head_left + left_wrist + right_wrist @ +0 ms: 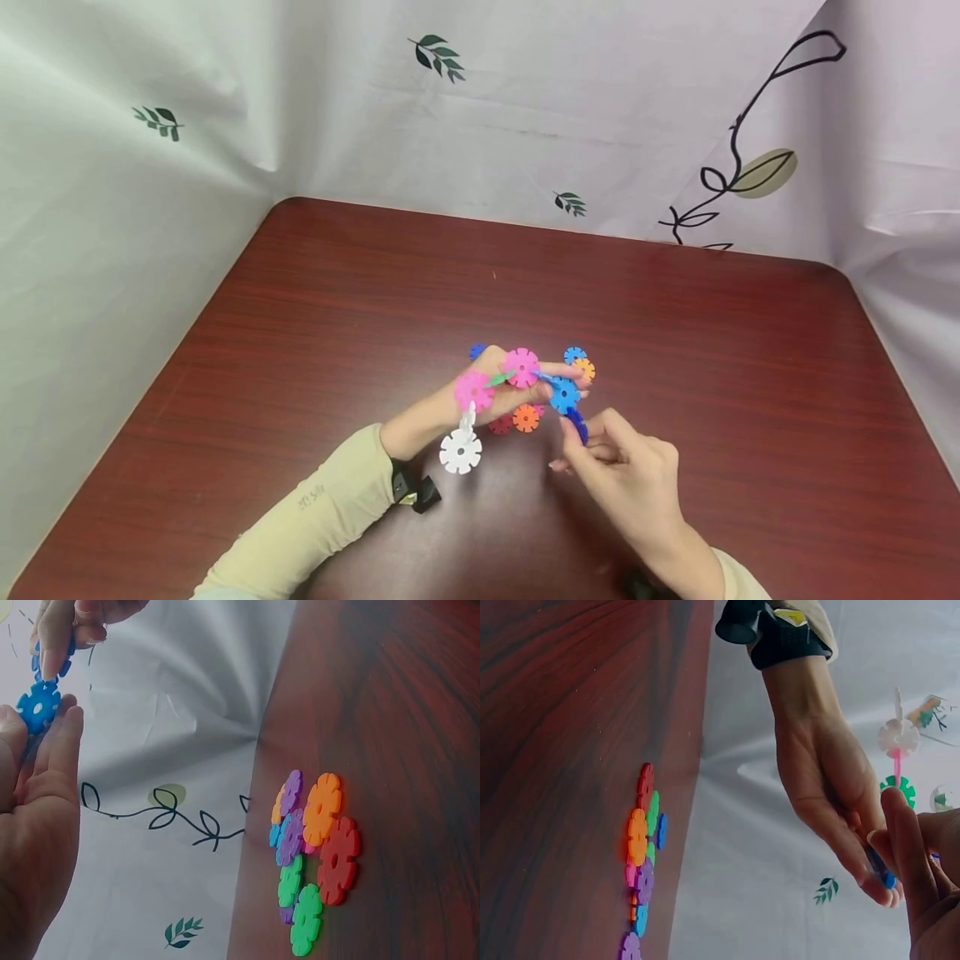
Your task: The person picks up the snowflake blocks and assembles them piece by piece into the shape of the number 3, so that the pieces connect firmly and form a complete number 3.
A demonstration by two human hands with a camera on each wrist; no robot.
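Observation:
A chain of slotted plastic flower discs hangs across my left hand [491, 362] in the head view. It runs from a white disc [461, 451] through a pink disc [474, 392], a thin green disc [498, 379] and a second pink disc [521, 367] to a light blue disc [564, 394]. Thumb and fingers of the left hand pinch the chain at this light blue end. My right hand [637, 479] pinches a dark blue disc [577, 425] between thumb and forefinger, its edge meeting the light blue disc. In the left wrist view, both blue discs overlap.
Beneath and behind the hands, loose discs lie on the dark red wooden table [337, 333], among them a red disc [339, 861], an orange disc [322, 808] and a green disc [306, 919]. White printed curtains [487, 125] enclose the table at the back and sides.

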